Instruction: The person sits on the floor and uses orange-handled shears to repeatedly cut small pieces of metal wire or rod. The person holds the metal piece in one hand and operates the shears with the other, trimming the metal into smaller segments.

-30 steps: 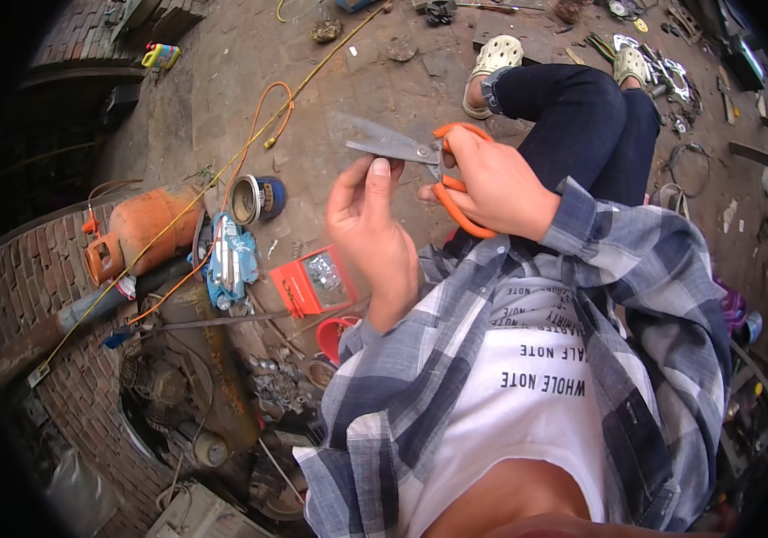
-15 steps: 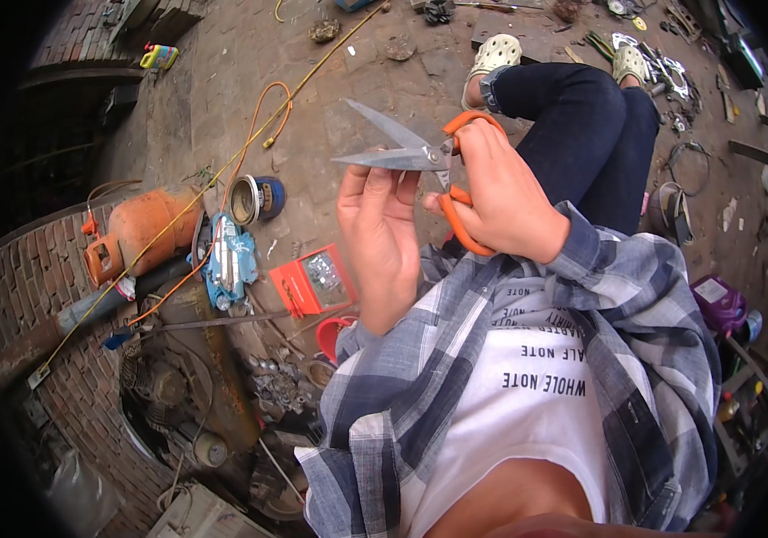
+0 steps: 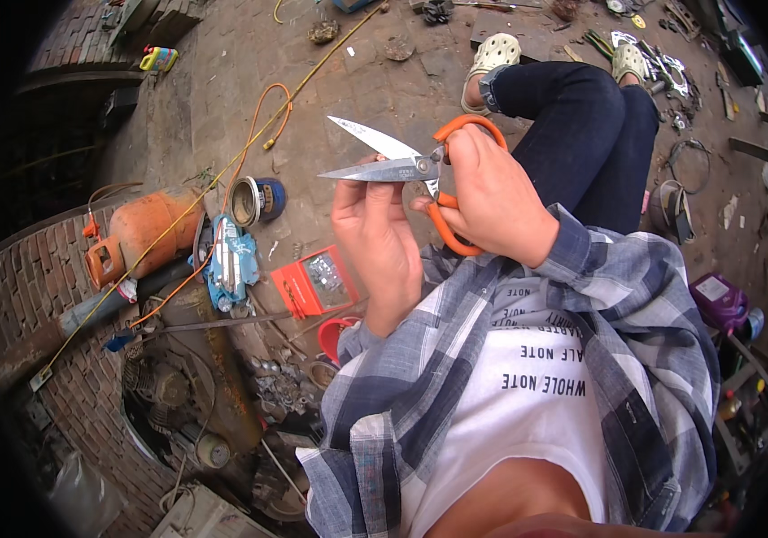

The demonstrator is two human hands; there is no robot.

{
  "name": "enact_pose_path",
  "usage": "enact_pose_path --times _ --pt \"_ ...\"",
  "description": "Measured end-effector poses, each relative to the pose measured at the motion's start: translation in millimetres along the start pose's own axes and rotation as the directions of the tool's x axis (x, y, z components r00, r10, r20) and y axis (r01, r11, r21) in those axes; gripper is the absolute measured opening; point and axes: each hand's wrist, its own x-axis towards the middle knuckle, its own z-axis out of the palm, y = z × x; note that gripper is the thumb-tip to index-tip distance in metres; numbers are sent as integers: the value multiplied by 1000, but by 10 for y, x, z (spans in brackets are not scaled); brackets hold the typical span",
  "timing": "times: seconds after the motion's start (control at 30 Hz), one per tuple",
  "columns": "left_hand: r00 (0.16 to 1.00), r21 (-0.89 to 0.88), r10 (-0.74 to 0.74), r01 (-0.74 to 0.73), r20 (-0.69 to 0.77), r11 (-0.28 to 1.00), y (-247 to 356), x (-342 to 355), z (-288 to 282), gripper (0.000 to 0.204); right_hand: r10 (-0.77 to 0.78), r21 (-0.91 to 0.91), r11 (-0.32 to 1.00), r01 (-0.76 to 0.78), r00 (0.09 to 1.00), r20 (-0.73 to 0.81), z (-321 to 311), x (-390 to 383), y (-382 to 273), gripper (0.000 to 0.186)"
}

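The scissors [image 3: 423,167] have smooth, shiny metal blades [image 3: 370,171] and plastic handles [image 3: 470,118]; the metal cylinder [image 3: 152,226] at nine o'clock looks matt.

Orange-handled scissors [image 3: 423,168], blue-and-white plaid shirt [image 3: 402,381]

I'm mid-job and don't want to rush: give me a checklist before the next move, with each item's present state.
1. Scissors held by the orange handles in the right grip: ok.
2. Blades parted: ok.
3. Left grip clear of the blades: not ok; fingertips are right at the lower one.
4. Whether the left grip holds something small: cannot tell.
5. Red box away from the blades: ok.
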Motion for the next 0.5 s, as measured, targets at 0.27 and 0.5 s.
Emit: enact_pose_path --times 0.27,0.5 --pt "994 75 86 -81 -62 994 -5 1 33 8 33 17 999 -33 999 34 62 -35 -39 55" --pt "963 166 231 -208 -137 964 -79 18 78 7 92 11 996 -92 995 48 96 -39 -138 51"
